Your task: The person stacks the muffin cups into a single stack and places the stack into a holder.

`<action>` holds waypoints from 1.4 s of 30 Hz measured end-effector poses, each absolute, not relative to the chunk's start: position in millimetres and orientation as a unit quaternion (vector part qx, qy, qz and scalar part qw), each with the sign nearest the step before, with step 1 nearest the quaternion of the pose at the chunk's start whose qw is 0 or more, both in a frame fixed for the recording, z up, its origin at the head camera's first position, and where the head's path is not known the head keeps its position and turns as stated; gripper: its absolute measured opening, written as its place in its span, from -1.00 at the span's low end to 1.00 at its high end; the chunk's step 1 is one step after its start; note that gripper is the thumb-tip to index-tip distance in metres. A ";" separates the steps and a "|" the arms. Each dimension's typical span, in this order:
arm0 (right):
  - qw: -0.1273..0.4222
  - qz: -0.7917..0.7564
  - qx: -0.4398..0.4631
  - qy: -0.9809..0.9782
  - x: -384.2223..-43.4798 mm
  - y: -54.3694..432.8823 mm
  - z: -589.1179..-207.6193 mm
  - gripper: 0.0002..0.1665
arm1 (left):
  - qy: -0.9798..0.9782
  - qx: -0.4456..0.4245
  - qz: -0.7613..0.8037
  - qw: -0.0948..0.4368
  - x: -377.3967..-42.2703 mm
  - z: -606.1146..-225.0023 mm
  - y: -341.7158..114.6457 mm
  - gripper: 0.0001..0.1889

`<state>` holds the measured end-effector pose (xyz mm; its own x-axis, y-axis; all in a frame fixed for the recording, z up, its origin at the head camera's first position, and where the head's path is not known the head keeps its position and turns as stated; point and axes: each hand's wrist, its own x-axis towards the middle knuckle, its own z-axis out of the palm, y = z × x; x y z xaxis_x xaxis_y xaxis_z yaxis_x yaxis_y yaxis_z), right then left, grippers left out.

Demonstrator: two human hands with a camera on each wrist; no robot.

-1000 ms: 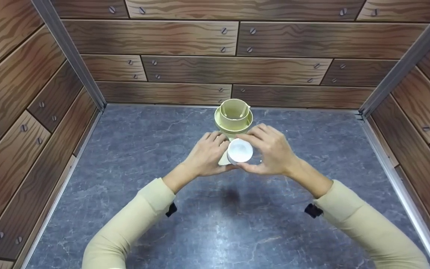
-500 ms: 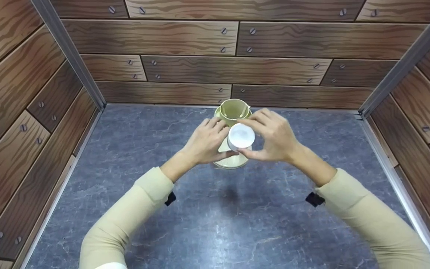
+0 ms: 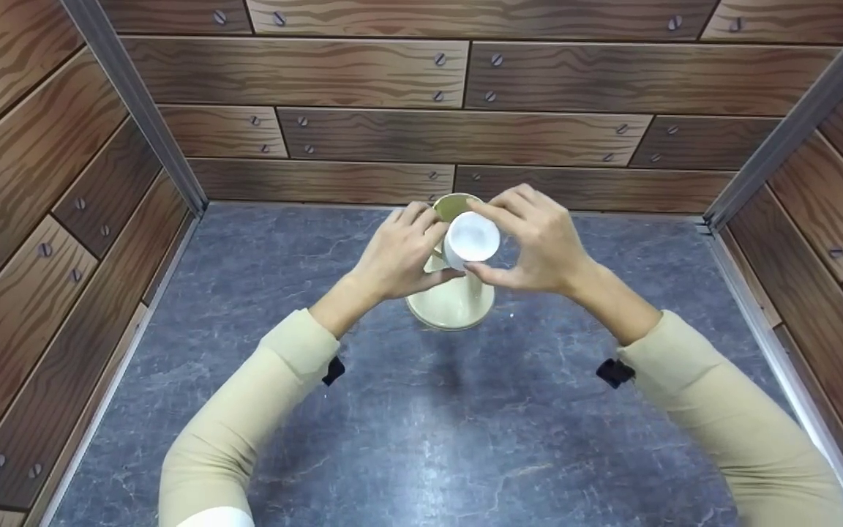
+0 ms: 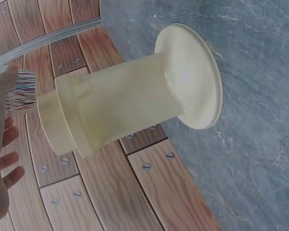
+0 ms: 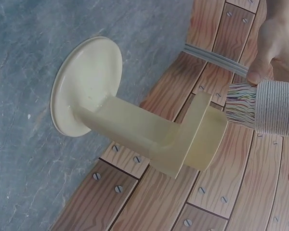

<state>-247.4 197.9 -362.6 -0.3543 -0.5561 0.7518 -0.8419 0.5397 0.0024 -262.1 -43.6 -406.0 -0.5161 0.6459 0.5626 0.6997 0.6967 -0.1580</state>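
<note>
In the head view, my left hand (image 3: 399,252) and right hand (image 3: 538,241) together hold an upright stack of paper cups (image 3: 473,236), thumbs on the near side, fingers round the far side. Its top cup's white mouth faces up. The right wrist view shows the ribbed, nested rims of the cup stack (image 5: 279,106), with thin coloured lines on the lowest cup. Directly below it stands a cream-coloured holder (image 4: 120,101) with a round base, an upright post and a short, wide ring on top. The lowest cup hangs close over that ring (image 5: 212,137).
The holder's round base (image 3: 453,307) rests on a dark marbled tabletop (image 3: 421,410) near the back wall. Wood-print panels (image 3: 363,135) enclose the back and both sides, with metal edging at the corners. A black wrist piece (image 3: 615,372) sits under the right sleeve.
Both hands have carried the cup stack away from me, toward the back wall. It now covers much of the holder's top in the head view, while the base shows below. The holder stays in place.
</note>
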 end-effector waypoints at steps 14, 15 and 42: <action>0.357 0.219 0.408 -0.811 -261.6 192.6 -354.2 -0.16 | -0.882 -0.356 -0.069 0.299 -278.2 -395.9 -45.9 -0.29; 0.356 0.218 0.406 -0.813 -262.4 192.3 -353.9 -0.16 | -0.884 -0.354 -0.073 0.297 -279.2 -395.6 -46.0 -0.29; 0.323 0.211 0.360 -0.850 -285.6 191.8 -355.0 -0.09 | -0.890 -0.333 -0.091 0.296 -302.9 -391.4 -36.9 -0.30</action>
<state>-285.6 191.8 -355.0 -0.5328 -0.4752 0.7002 -0.7480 0.6514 -0.1270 -302.9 -36.9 -391.4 -0.6025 0.5400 0.5878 0.6476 0.7611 -0.0353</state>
